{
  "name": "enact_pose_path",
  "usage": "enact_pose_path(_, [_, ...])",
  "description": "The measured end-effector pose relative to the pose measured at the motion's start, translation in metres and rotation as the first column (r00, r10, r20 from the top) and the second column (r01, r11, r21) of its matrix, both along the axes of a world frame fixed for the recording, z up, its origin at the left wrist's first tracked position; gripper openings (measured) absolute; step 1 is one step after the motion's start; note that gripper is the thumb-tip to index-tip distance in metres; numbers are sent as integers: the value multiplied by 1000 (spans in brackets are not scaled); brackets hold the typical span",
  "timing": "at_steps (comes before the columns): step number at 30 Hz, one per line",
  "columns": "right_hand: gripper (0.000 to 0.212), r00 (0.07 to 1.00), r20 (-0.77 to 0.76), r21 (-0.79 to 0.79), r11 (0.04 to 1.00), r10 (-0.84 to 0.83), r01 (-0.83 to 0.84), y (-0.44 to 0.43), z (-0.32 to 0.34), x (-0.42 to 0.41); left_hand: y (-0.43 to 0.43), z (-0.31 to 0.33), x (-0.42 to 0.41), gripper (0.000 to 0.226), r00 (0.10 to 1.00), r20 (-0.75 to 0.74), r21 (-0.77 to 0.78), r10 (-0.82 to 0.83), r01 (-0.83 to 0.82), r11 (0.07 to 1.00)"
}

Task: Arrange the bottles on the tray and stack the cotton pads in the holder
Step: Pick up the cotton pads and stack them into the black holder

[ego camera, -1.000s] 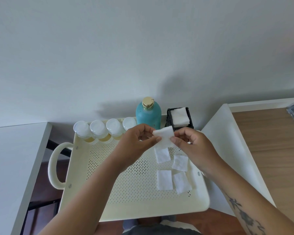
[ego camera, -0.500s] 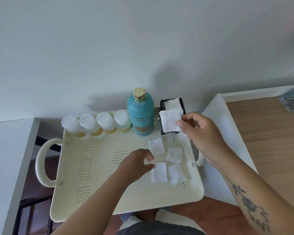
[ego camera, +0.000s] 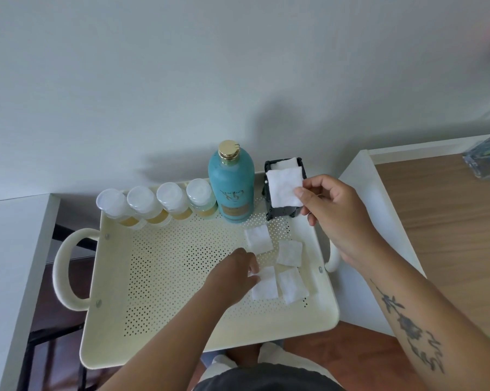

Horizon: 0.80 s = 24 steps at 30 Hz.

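Note:
A cream perforated tray point(ego camera: 159, 280) carries several small clear bottles with white caps point(ego camera: 153, 206) in a row along its far edge. Beside them stands a tall teal bottle point(ego camera: 232, 190) with a gold cap. A black pad holder point(ego camera: 284, 211) sits at the far right corner with white pads inside. My right hand point(ego camera: 331, 215) pinches one white cotton pad point(ego camera: 283, 187) just over the holder. Several loose pads lie on the tray's right side. My left hand point(ego camera: 232, 275) pinches the corner of the near left loose pad point(ego camera: 265, 286).
The tray has looped handles, the left handle point(ego camera: 64, 266) sticking out over a gap. A white surface point(ego camera: 6, 249) lies to the left. A wooden tabletop point(ego camera: 449, 221) with a white edge is on the right, with a clear glass object point(ego camera: 489, 159) at its far end.
Both hands held one pad above the tray a second ago. My right hand carried it over the holder, and my left hand dropped to a loose pad on the tray.

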State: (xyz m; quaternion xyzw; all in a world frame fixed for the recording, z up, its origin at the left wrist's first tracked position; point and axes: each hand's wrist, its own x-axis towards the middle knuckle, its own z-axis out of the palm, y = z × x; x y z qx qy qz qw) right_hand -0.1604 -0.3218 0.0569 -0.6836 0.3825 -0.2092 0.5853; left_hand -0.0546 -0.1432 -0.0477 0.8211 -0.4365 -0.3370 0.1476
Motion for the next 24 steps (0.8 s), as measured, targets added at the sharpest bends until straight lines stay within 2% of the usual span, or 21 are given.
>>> enact_pose_path(7, [1,1000,-3,-7,1000,1,-1,2,-3,-1,-1,6,-1,7,999,43,-65,6,-4,998])
enact_pose_path(10, [2,1000,-1,-3,1000,-2,2,2,-2,-2,-1,15,3,7,999,16,-93,45,-43,995])
enact_pose_path(15, [4,1000,0,-10,1000,-4,4,-1,0,0,-2,37,18,16,968,-190,-170,166,-199,965])
enact_pose_path(20, [5,999,5,-32,999,-37,37,-9,0,1,-9,63,31,13,879,-387,-207,279,-377,903])
enact_pose_path(24, [5,996,-13,-86,992,-89,88,-19,-3,7,-10,84,41,14,810,-506,-258,296,-469,845])
